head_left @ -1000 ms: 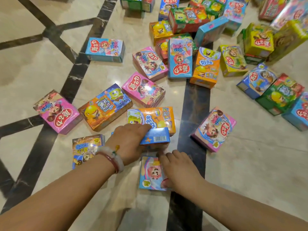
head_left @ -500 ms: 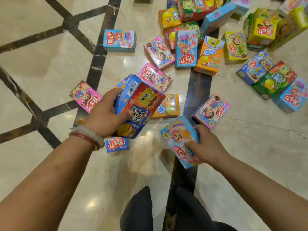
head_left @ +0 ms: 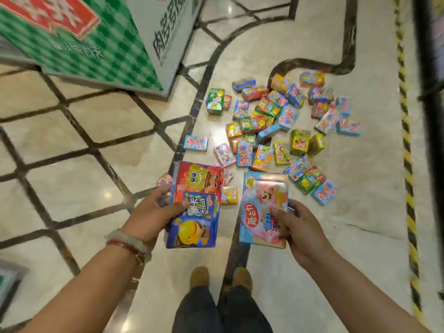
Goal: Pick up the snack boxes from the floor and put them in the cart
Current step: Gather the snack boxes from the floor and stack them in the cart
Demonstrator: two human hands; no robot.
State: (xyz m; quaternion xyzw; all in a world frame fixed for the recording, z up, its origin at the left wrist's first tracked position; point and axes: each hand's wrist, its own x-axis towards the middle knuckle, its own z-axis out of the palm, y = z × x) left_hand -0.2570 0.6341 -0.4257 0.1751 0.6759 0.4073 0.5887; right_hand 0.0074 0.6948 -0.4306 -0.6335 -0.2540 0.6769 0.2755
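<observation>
The left hand point(head_left: 153, 212) grips a red and blue box point(head_left: 194, 207) by its left edge, thumb curled over the printed front and fingers behind it. A second box may sit behind this one, but that cannot be told for sure. The wrist carries pale and red bracelets point(head_left: 129, 243). The right hand point(head_left: 295, 227) grips a light blue box point(head_left: 262, 207) at its right edge, thumb pressed on the front and fingers wrapped round the back. Both boxes are held up above the floor point(head_left: 300, 272), near the body, faces turned up to the camera, just beside each other with a narrow gap between.

Farther out, a pile of boxes point(head_left: 276, 131) lies scattered on the marble floor, spreading to the right of a dark inlay line. One blue box point(head_left: 195, 143) lies apart at the left edge of the pile, near that line. A small orange box point(head_left: 229, 194) shows in the gap between the two held boxes, down on the floor.

At far left stands a big carton point(head_left: 96, 37) with a green check pattern and a red label. A yellow and black striped strip point(head_left: 407, 152) runs along the floor at the right. At the near edge are two shoes point(head_left: 221, 277) and dark trouser legs, standing on the floor. No cart can be made out
</observation>
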